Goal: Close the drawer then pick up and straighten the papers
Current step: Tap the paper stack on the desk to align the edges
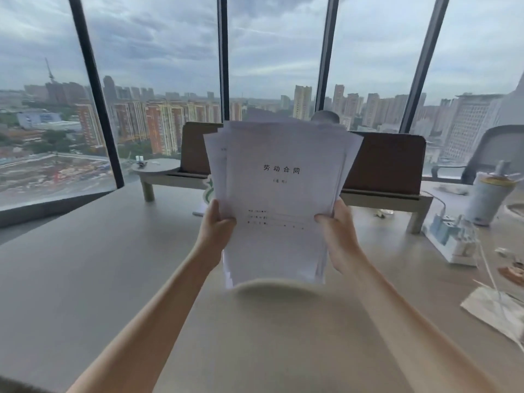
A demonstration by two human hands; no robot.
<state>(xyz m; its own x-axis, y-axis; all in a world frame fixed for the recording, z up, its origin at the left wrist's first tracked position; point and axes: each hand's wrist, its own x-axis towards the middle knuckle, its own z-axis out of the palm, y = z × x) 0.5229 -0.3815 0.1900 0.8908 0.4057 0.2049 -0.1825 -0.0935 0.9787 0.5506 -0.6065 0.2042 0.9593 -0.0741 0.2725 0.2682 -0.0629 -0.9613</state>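
Note:
A stack of white papers [283, 188] stands upright in front of me above the desk [85, 265], its front sheet printed with black characters. The sheets are fanned unevenly at the top and left edges. My left hand [217, 222] grips the lower left side of the stack. My right hand [337, 231] grips the lower right side. The bottom edges hang just above the desk surface. No drawer is in view.
A wooden monitor riser [385, 198] with a brown panel stands behind the papers. At the right are a white power strip [450, 242], a tumbler [489, 197], cables, a paper bag [493, 310] and a grey chair [499, 148]. Tall windows lie beyond.

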